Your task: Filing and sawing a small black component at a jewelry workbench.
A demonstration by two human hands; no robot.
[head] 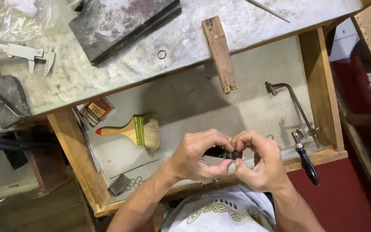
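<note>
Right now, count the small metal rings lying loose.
At least 5: one ring on the bench top, one in the drawer near the right hand, roughly three clustered at the drawer's front-left; hands may hide more.

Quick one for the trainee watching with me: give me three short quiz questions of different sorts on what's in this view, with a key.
1. True or false: the paintbrush lies in the open drawer, not on the bench top.
2. Multiple choice: the small dark tool is held by A) the left hand alone, B) the right hand alone, C) both hands together.
3. Fill in: the jeweller's saw with the black handle lies at the drawer's ____ side in the picture.

Key: 1 true; 2 C; 3 right.
</note>
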